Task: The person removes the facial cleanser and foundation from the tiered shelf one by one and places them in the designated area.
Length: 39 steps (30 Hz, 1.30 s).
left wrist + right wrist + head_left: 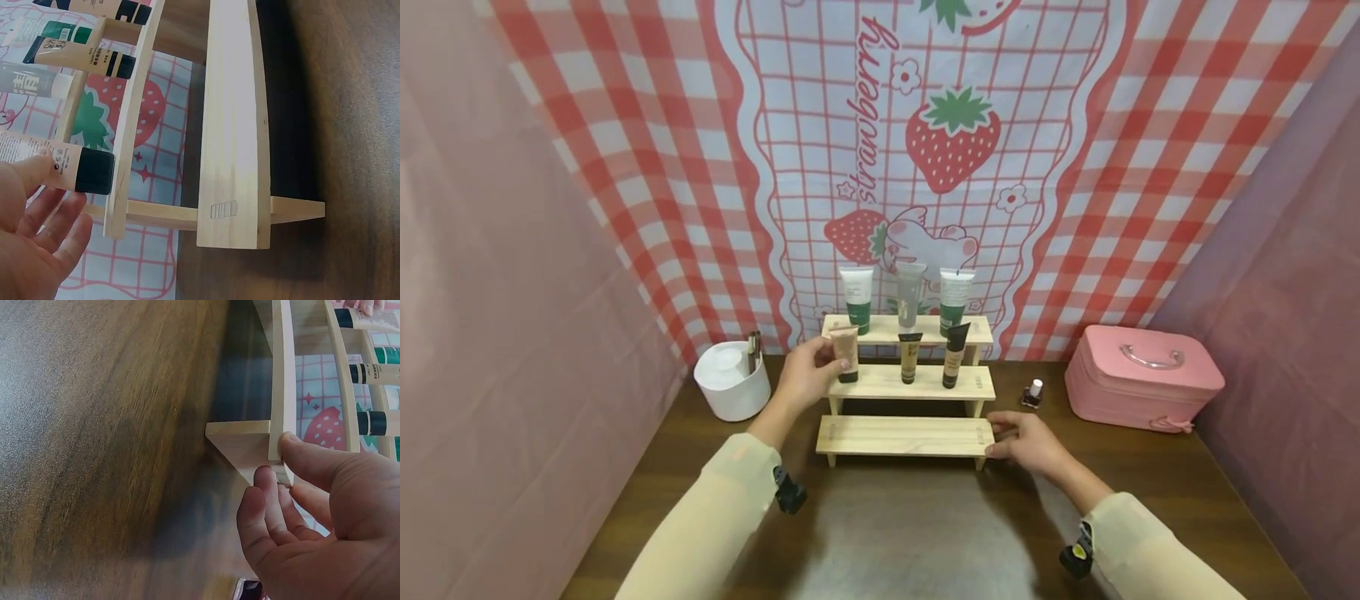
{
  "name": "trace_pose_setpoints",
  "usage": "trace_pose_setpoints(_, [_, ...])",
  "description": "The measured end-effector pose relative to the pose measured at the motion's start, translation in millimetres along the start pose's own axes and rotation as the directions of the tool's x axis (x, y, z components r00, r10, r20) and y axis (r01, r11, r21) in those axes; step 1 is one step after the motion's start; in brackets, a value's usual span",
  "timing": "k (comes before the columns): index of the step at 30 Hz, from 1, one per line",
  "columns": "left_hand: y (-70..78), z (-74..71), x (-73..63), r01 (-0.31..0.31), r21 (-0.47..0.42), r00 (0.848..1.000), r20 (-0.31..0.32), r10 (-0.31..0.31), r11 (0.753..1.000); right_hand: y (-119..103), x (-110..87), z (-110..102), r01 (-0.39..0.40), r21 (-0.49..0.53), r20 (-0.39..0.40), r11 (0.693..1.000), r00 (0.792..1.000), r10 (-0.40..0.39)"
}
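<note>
A three-tier wooden display stand [904,437] stands on a dark wood table. My left hand [807,372] pinches a pinkish-beige tube with a black cap [846,350], cap down at the left end of the middle tier. In the left wrist view the thumb lies on the tube [65,164] and the fingers bend under it. My right hand [1028,444] grips the right end of the bottom tier, its thumb on the board's edge [283,381]. A small gold tube [909,360] and a beige tube with a black top and cap [955,357] stand farther right on the middle tier.
Two white-and-green tubes [858,298] [956,298] flank a grey tube [908,300] on the top tier. A white round holder [732,387] with brushes stands left. At right are a dark nail polish bottle [1033,394] and a pink case [1138,383]. A strawberry-print cloth [880,167] hangs behind.
</note>
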<state>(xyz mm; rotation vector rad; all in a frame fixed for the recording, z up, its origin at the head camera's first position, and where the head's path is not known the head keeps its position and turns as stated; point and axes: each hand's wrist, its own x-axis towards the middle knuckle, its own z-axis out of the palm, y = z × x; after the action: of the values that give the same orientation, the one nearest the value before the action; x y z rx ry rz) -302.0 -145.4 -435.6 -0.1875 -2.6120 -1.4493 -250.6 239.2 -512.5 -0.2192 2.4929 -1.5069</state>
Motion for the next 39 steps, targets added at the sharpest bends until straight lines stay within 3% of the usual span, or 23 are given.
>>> trace_pose_setpoints(5, [-3.8,-9.9,-10.3,-0.013,-0.019,1.000,-0.028,0.012,1.000,0,-1.6,0,0.014,0.012,0.025,1.000,1.000,-0.014])
trace_pose_setpoints(11, [-16.2,-33.8,-32.0,-0.040,0.007,0.999,-0.019,0.040,0.999,2,-0.8,-5,0.028,0.028,0.055,0.999,0.998,-0.030])
trace_pose_setpoints(20, [-59.3,-62.6,-76.0,0.108,-0.064,0.993,0.045,-0.105,0.992,-4,-1.5,-4,0.062,-0.009,0.063,0.998,0.996,-0.061])
trace_pose_setpoints(24, [-81.8,-63.2,-89.8,0.186,-0.066,0.980,0.083,-0.181,0.980,-5,-2.9,-2,0.061,-0.025,0.057,0.998,0.997,-0.060])
trace_pose_setpoints(29, [-103.3,-57.5,-100.1,0.236,-0.053,0.964,0.136,-0.227,0.970,-5,-2.9,-2,0.064,-0.030,0.057,0.998,0.996,-0.062])
trace_pose_setpoints(39, [-113.0,-43.1,-105.7,0.254,-0.008,0.954,0.166,-0.250,0.967,-1,-2.5,-1,0.049,-0.024,0.052,0.999,0.998,-0.048])
